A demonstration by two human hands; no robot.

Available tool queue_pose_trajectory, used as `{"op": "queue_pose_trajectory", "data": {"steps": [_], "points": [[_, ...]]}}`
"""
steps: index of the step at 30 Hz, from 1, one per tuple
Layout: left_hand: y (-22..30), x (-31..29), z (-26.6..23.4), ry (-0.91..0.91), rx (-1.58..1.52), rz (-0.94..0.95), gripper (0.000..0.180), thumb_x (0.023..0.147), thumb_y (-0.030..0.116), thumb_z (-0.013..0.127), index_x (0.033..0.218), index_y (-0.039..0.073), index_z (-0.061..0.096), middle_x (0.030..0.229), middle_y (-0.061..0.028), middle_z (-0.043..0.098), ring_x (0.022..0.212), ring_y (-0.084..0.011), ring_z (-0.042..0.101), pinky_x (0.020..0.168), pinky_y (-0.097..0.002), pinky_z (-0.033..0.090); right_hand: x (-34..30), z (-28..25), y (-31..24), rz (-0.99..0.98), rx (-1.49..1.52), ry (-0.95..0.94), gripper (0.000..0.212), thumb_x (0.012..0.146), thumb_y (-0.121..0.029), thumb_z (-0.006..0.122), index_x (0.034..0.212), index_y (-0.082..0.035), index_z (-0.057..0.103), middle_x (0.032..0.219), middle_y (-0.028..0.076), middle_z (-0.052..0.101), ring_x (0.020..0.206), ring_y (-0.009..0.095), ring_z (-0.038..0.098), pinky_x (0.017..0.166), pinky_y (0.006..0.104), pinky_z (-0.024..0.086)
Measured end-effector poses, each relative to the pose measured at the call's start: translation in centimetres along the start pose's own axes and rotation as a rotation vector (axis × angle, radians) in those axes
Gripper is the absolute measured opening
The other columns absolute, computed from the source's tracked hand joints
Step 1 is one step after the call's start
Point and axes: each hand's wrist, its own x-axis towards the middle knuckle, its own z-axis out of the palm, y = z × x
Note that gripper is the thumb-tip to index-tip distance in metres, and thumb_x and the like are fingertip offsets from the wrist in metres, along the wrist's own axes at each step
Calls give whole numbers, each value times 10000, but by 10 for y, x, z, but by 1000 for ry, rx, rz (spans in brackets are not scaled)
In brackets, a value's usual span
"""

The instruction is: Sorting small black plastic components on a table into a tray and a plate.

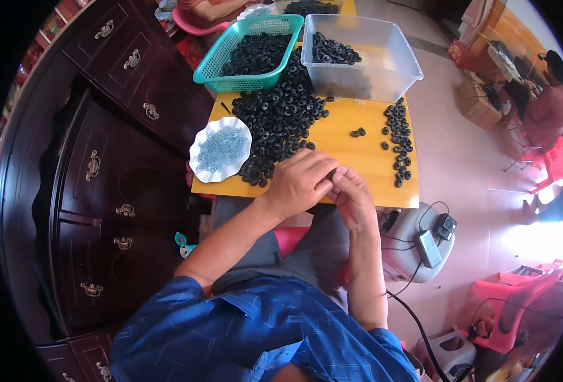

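Note:
My left hand and my right hand meet just above the table's near edge. Between their fingertips they pinch a small black part, mostly covered by the fingers. A heap of small black ring-like parts spreads on the yellow table beyond my left hand. To the left of that heap stands a white wavy-rimmed dish of tiny, clear bluish pieces, too fine to make out. More black parts lie in a loose column along the right edge; a few others sit mid-table.
A green perforated basket and a clear plastic bin, both with black parts inside, stand at the table's far end. Dark wooden drawers rise at left. Cables and a grey stool are at right. Other people sit farther off.

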Motion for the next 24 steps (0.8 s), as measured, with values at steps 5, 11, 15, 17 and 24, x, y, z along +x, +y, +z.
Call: {"op": "queue_pose_trajectory", "data": {"steps": [5, 11, 15, 17, 24], "points": [[-5, -3, -1, -27, -34, 31, 246, 681, 53, 752, 916, 65, 681, 847, -71, 657, 786, -271, 643, 667, -366, 541, -2, 5, 0, 17, -7, 75, 69, 940, -129, 627, 968, -66, 623, 908, -9, 642, 849, 85, 601, 833, 264, 496], [-5, -6, -7, 3, -46, 42, 166, 691, 113, 731, 811, 91, 619, 786, -41, 601, 751, -262, 605, 633, -380, 503, 0, 2, 1, 24, -54, 20, 40, 926, -108, 620, 935, -69, 619, 890, -12, 631, 773, 72, 554, 762, 250, 473], [-10, -17, -17, -56, -42, 24, 247, 673, 145, 789, 872, 89, 655, 791, -55, 622, 738, -279, 617, 640, -381, 516, -1, 12, 0, 63, -132, -49, 65, 938, -127, 610, 934, -63, 619, 888, 6, 641, 776, 88, 580, 766, 254, 482], [-11, -21, -22, -54, -52, 21, 252, 691, 176, 804, 871, 91, 650, 774, -59, 614, 727, -281, 610, 644, -379, 512, -1, 10, 4, 79, -171, -76, 100, 961, -153, 599, 940, -57, 621, 908, 25, 657, 824, 103, 605, 785, 257, 487], [-50, -28, -49, -277, -352, -393, 278, 802, 117, 742, 1056, 34, 668, 703, -55, 646, 612, -90, 613, 550, -278, 483, -4, 18, 6, 4, -469, 87, 138, 990, -186, 602, 986, -48, 603, 878, 18, 646, 832, 88, 580, 784, 244, 466]]}}
